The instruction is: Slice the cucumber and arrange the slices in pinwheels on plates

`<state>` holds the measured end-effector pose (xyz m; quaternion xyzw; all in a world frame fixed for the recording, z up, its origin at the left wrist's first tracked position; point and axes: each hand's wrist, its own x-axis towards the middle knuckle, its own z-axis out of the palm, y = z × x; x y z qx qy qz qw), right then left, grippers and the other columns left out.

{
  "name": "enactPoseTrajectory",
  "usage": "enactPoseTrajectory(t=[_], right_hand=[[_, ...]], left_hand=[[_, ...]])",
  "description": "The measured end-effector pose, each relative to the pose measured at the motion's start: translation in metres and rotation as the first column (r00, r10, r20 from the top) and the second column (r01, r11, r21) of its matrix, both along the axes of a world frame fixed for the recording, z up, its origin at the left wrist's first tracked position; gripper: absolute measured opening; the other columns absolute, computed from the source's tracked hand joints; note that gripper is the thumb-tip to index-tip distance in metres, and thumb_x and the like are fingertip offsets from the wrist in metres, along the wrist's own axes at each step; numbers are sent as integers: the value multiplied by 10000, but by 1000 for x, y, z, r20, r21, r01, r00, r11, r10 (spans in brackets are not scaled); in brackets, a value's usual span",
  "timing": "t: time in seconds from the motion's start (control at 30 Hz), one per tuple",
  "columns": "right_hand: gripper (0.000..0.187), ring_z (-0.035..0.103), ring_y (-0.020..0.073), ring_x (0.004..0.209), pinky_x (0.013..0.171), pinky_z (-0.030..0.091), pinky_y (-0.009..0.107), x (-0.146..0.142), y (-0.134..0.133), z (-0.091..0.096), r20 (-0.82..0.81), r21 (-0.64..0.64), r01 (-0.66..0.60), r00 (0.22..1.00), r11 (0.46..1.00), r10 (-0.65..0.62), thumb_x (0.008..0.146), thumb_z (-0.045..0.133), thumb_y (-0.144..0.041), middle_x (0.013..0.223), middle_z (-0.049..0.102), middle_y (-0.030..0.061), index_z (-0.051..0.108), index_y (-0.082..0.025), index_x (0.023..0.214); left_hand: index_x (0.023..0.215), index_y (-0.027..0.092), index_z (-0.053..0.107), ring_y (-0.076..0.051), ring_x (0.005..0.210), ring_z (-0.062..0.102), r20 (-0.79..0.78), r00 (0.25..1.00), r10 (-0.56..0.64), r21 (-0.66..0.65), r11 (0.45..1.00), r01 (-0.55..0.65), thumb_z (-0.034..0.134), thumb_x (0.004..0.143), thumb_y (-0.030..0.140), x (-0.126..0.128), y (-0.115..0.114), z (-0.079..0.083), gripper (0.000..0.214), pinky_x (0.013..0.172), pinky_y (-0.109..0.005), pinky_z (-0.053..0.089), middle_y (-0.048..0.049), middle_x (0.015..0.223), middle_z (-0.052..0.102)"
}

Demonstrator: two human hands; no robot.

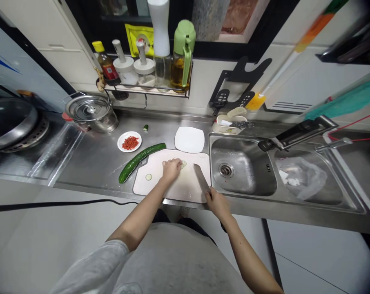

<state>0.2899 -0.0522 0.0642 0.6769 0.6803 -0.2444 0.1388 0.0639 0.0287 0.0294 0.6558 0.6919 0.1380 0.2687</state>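
A white cutting board (185,188) lies on the steel counter in front of me. My left hand (170,170) rests on it with fingers curled over a small pile of cucumber slices (183,164). One loose slice (148,177) lies at the board's left. My right hand (216,203) grips the handle of a kitchen knife (201,178), whose blade lies over the board's right edge. A whole cucumber (140,160) lies diagonally across the board's left corner.
A small plate of chopped red chili (129,142) and an empty white square plate (189,139) sit behind the board. A double sink (243,171) is at right, a lidded pot (91,111) and stove at left, a condiment rack (148,83) on the wall.
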Motion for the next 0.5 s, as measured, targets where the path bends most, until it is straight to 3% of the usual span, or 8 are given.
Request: enactPoseTrajectory(t=[0.2, 0.33, 0.5], right_hand=[[296, 633, 213, 881, 617, 286, 258, -22, -2, 5, -35, -21, -97, 995, 995, 96, 978, 323, -318, 942, 689, 92, 462, -177, 1198], [291, 640, 222, 862, 622, 300, 267, -46, -6, 9, -44, -42, -177, 983, 983, 176, 975, 317, -301, 940, 689, 98, 440, -178, 1208], [268, 647, 227, 860, 657, 342, 275, -69, -7, 12, -14, -59, -302, 953, 952, 302, 971, 309, -277, 920, 686, 100, 469, -194, 1168]], left_hand=[[930, 259, 648, -211, 905, 601, -9, 995, 95, -137, 986, -95, 508, 826, 231, -52, -32, 3, 176, 879, -391, 266, -7, 886, 703], [956, 260, 646, -227, 953, 579, -79, 990, 114, -100, 988, -121, 501, 842, 248, -67, -42, -2, 185, 870, -394, 269, -24, 884, 700], [966, 251, 659, -256, 1060, 504, -175, 974, 142, -9, 989, -145, 515, 847, 258, -72, -48, -11, 187, 892, -411, 270, -68, 1041, 657]])
